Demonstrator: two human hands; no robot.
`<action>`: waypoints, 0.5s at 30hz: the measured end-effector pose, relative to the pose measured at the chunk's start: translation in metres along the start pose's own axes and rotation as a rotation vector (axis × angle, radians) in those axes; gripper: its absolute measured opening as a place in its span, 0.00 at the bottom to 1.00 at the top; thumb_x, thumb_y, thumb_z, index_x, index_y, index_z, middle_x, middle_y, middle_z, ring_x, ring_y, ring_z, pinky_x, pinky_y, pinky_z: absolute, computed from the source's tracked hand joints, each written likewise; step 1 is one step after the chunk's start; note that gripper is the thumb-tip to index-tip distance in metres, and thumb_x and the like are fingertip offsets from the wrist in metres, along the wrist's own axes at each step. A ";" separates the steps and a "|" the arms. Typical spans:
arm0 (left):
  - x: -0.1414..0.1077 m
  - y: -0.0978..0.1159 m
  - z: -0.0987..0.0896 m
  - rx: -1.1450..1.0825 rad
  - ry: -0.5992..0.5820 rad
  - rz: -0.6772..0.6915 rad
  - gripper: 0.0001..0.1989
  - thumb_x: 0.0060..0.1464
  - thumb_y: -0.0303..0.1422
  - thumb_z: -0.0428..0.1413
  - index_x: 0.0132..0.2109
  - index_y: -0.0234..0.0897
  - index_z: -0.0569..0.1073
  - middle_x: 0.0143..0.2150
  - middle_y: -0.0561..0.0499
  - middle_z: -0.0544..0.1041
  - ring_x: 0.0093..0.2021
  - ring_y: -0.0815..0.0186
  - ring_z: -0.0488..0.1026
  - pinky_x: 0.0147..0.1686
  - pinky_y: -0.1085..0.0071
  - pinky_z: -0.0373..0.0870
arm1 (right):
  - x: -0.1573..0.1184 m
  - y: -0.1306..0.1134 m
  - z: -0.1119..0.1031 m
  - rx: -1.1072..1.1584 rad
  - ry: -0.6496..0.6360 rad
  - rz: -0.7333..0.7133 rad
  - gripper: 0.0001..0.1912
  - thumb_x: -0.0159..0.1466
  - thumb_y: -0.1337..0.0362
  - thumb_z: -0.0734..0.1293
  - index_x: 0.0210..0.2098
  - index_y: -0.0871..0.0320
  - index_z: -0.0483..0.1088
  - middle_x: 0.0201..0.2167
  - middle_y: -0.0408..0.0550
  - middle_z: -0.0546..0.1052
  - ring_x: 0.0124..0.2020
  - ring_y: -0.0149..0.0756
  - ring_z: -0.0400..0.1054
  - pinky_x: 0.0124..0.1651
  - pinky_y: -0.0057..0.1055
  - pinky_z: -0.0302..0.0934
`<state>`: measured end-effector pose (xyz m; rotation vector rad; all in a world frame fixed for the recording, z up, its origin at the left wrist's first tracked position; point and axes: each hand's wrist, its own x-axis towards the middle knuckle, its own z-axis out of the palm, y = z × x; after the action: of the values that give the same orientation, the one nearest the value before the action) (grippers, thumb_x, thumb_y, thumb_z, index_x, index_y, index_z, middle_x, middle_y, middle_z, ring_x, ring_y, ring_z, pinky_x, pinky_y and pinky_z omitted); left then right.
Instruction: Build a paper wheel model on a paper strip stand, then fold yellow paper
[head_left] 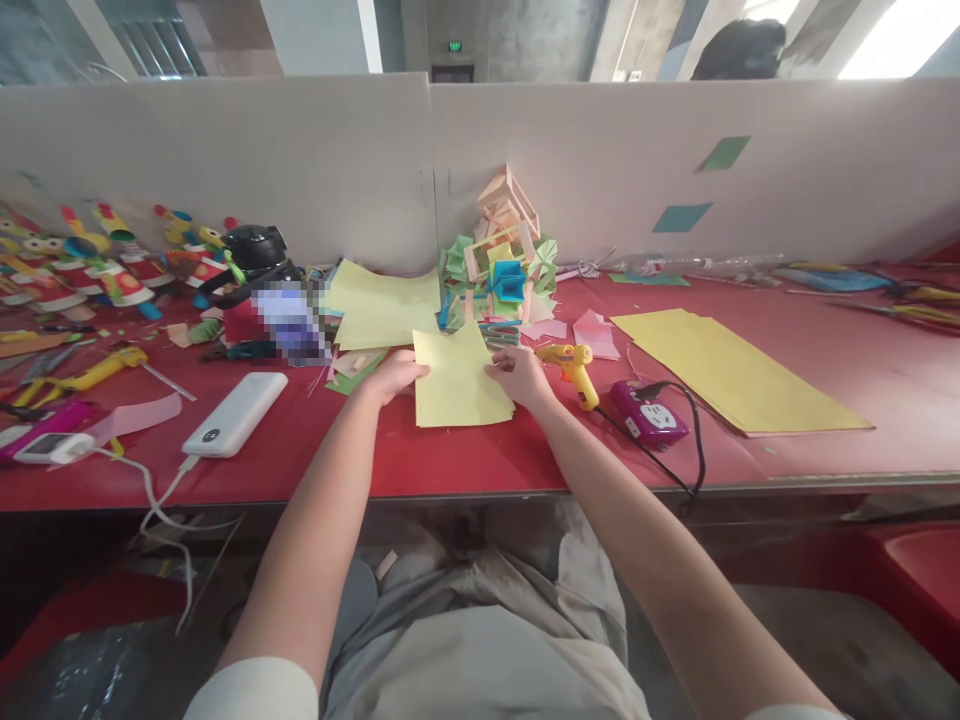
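Several pale yellow paper sheets point(459, 385), lying roughly one on another, are between my hands over the red table point(420, 465). My left hand point(396, 376) pinches their left edge, with the thumb on top. At the right edge, my right hand point(519, 378) grips the sheets between thumb and fingers. Larger yellow sheets point(386, 305) lie just behind. A yellow glue gun point(576, 370) rests right beside my right hand. Folded paper pieces in blue, green and peach point(508, 280) are piled behind the sheets.
A white power bank point(236, 415) with a cable lies at left, near a phone point(289, 320) and paper figures point(112, 265). On the right are a purple power socket point(649, 412) with a black cord and long yellow sheets point(735, 370). A white partition point(300, 170) stands behind.
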<state>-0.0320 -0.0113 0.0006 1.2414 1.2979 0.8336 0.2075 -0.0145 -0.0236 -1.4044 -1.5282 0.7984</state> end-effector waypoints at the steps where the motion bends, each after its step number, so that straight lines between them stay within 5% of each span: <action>1: 0.000 0.001 -0.001 0.062 0.001 -0.017 0.07 0.43 0.30 0.62 0.34 0.37 0.76 0.34 0.46 0.82 0.36 0.56 0.79 0.29 0.68 0.74 | 0.001 0.000 -0.001 -0.017 -0.002 0.017 0.08 0.53 0.61 0.71 0.30 0.56 0.69 0.26 0.44 0.75 0.29 0.37 0.69 0.37 0.35 0.65; 5: 0.003 0.002 -0.009 0.332 0.022 0.042 0.07 0.48 0.36 0.61 0.31 0.37 0.74 0.29 0.47 0.80 0.26 0.63 0.74 0.19 0.73 0.61 | 0.001 -0.003 -0.003 -0.115 -0.011 0.018 0.03 0.58 0.64 0.66 0.32 0.55 0.66 0.26 0.45 0.76 0.30 0.38 0.69 0.35 0.35 0.62; 9: 0.005 -0.002 -0.017 0.543 0.028 0.075 0.13 0.53 0.40 0.58 0.25 0.39 0.70 0.16 0.50 0.71 0.16 0.65 0.65 0.20 0.70 0.56 | -0.001 -0.006 -0.004 -0.214 0.034 -0.087 0.05 0.60 0.64 0.64 0.28 0.54 0.63 0.30 0.47 0.77 0.33 0.41 0.69 0.39 0.38 0.62; 12: 0.005 -0.004 -0.019 0.615 0.084 0.080 0.15 0.52 0.43 0.59 0.25 0.39 0.71 0.18 0.50 0.72 0.19 0.63 0.67 0.24 0.68 0.58 | 0.001 -0.005 -0.003 -0.165 0.106 -0.128 0.05 0.59 0.62 0.63 0.29 0.53 0.61 0.33 0.49 0.76 0.35 0.42 0.69 0.43 0.41 0.63; 15: 0.008 -0.003 -0.020 0.577 0.322 0.152 0.16 0.48 0.47 0.63 0.29 0.39 0.73 0.29 0.47 0.78 0.29 0.58 0.73 0.29 0.68 0.61 | 0.004 -0.003 -0.001 0.089 0.082 -0.089 0.05 0.59 0.62 0.62 0.36 0.52 0.62 0.34 0.48 0.77 0.35 0.41 0.71 0.41 0.40 0.66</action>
<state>-0.0508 -0.0008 -0.0014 1.7233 1.8022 0.8153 0.2071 -0.0106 -0.0197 -1.2794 -1.4645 0.7369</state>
